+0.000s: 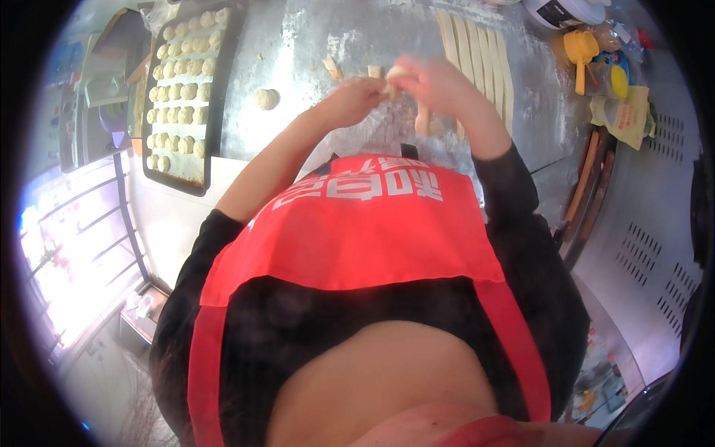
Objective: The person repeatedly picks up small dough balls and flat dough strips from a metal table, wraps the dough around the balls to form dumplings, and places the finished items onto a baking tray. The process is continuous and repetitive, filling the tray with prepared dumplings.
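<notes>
Both my hands meet over the floured metal worktop [246, 137], around one piece of dough [395, 75]. My left hand [359, 100] pinches its near-left side, while my right hand [433, 84] grips it from the right; motion blurs the fingers. Just beyond my left hand lie a small dough piece [332, 67] and a second cut piece [374, 71]. Below my right hand, a short dough strip [423, 120] is partly covered by it. Several long dough strips [475, 61] lie side by side to the right. A shaped dough ball [265, 99] sits alone on the left.
A dark baking tray [177, 174] at the left bears rows of dough balls. At the right stand a yellow scoop [581, 50], a white tub [558, 12] and an opened packet [628, 114]. Wooden rods [584, 184] lean along the worktop's right side.
</notes>
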{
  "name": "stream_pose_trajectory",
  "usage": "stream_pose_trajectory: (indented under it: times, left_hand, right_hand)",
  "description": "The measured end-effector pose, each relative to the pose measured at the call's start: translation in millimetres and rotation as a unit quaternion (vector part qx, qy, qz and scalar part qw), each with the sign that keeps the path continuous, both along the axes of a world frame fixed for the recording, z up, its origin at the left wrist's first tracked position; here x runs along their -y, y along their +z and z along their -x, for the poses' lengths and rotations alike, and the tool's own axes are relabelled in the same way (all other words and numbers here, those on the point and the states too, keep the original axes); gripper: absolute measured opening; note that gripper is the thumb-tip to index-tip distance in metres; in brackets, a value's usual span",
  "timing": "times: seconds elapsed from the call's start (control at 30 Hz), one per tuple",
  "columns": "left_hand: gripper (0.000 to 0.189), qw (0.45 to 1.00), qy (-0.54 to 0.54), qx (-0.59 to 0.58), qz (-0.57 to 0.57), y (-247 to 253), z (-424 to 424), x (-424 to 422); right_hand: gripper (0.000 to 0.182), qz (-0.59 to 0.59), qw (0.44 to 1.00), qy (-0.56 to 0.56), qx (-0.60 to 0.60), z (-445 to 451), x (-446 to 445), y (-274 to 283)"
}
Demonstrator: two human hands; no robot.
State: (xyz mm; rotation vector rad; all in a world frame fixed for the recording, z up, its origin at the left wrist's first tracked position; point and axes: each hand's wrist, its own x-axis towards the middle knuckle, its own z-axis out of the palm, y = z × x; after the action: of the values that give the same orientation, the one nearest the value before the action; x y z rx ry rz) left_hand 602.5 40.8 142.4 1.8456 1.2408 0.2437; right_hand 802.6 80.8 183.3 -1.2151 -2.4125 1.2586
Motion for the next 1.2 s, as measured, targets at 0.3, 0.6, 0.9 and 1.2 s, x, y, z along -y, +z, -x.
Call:
stream_pose_trajectory:
  times: [0.3,0.6,0.9,1.2]
  left_hand:
    - [0.024,0.986,0.167,-0.011,0.024,7.3,12.1,-13.2]
    - [0.025,0.974,0.166,0.122,0.1,24.7,19.0,-10.7]
    - [0.023,0.969,-0.001,0.17,0.181,30.0,12.7,1.9]
    - [0.017,0.953,0.094,-0.286,-0.026,27.0,-14.0,11.7]
  right_hand:
    - [0.027,-0.038,0.996,0.003,-0.081,0.9,28.8,-62.5]
    - [0.018,0.234,0.967,-0.075,-0.072,11.9,18.7,-59.0]
    - [0.024,0.268,0.897,-0.066,-0.346,25.5,-9.4,-57.9]
    - [0.023,0.144,0.979,-0.127,-0.07,43.0,28.5,-27.8]
